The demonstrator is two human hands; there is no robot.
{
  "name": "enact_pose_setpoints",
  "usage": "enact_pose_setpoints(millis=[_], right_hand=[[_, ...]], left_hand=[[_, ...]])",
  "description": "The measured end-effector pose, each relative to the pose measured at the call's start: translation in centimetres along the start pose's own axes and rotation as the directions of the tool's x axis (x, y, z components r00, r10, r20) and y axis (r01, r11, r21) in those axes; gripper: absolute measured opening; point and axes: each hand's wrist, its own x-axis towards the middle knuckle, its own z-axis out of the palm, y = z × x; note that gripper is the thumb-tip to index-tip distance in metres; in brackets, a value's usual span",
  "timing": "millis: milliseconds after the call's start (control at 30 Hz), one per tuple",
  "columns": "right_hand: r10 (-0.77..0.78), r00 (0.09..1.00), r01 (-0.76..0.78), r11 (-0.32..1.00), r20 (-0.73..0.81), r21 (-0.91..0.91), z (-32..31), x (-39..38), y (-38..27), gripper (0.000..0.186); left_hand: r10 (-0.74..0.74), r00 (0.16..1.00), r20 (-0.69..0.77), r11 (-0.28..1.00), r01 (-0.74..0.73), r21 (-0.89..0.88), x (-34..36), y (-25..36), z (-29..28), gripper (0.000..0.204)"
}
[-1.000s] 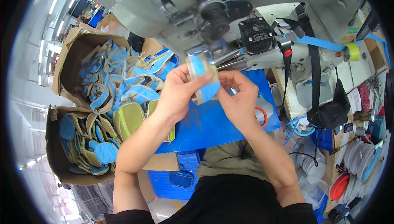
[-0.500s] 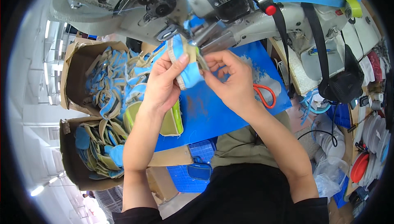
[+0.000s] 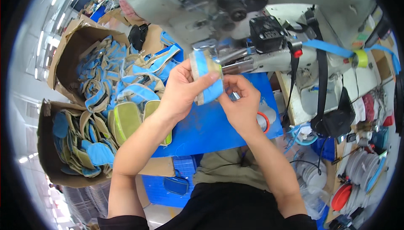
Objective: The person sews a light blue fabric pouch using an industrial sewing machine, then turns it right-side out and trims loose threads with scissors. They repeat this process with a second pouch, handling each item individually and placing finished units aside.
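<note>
A small sewn fabric piece (image 3: 209,94), blue with beige edging, is in my hands just below the head of a grey sewing machine (image 3: 168,2). My left hand (image 3: 181,93) is closed on its left side, with the thumb laid across the front. At the right edge, my right hand (image 3: 243,103) has bent fingers pinched together against the fabric. The piece's upper end reaches up to the machine's metal parts; whether it touches them is hard to tell. The blue work surface (image 3: 198,131) lies under both hands.
Cardboard boxes (image 3: 63,57) full of blue and beige fabric pieces stand at the left. Olive pouches (image 3: 128,122) lie beside my left forearm. A red-orange loop handle (image 3: 264,123) sits by my right wrist. Blue strap (image 3: 332,49) runs to the machine at the right.
The whole view has shifted, so the boxes and pouches show further left and the machine further right. Both hands keep hold of the fabric piece, and its front faces me a little more.
</note>
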Motion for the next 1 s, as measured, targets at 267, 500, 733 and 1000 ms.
enact_pose_setpoints(millis=[267, 500, 733, 1000], right_hand=[[0.109, 0.992, -0.118, 0.976, 0.058, 0.184, -0.4, 0.0, -0.9, 0.020], [0.286, 0.936, -0.345, 0.858, 0.204, 0.380, -1.3, 1.1, -2.9, 0.021], [0.273, 0.930, -0.345, 0.876, 0.245, 0.336, -1.6, 0.5, -2.6, 0.019], [0.188, 0.954, -0.255, 0.919, 0.233, 0.300, -2.1, -0.4, -1.8, 0.018]], left_hand=[[-0.008, 0.998, -0.059, 0.998, 0.011, 0.055, 0.5, 0.3, 0.5, 0.026], [0.013, 0.999, -0.046, 0.994, -0.008, 0.111, 0.5, 1.2, 0.7, 0.025], [-0.234, 0.971, 0.041, 0.932, 0.236, -0.276, 0.3, 0.3, -0.6, 0.024], [-0.011, 1.000, -0.029, 0.996, 0.013, 0.086, -0.2, 0.3, 0.9, 0.026]])
